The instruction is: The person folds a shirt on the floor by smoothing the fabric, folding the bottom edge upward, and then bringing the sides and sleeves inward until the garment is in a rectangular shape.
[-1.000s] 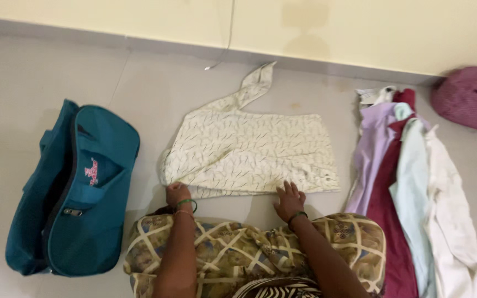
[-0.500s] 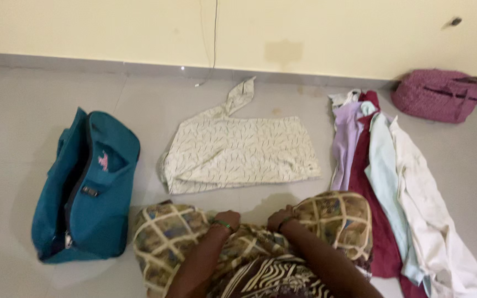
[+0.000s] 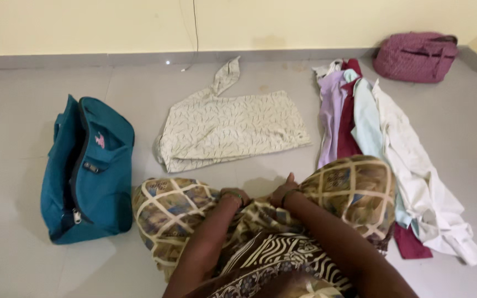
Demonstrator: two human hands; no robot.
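Grey tiled floor (image 3: 23, 110): half-folded cream patterned shirt (image 3: 230, 129) lies untouched. Left hand (image 3: 235, 196), right hand (image 3: 282, 193) pulled back to lap, loosely closed, empty. Fold paused. Teal bag (image 3: 89, 171) left.

Hidden and cut-off parts

Both hands sink into the patterned skirt (image 3: 260, 221): left hand (image 3: 234, 197) fingers buried, right hand (image 3: 282, 193) half covered. The stacked clothes (image 3: 382, 132) overlap, lower ends under the knee. Forearms leave the bottom edge.

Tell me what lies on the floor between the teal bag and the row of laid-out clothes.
In the head view, a cream patterned garment, partly folded, lies between the teal bag and the row of clothes; bare grey floor on either side.
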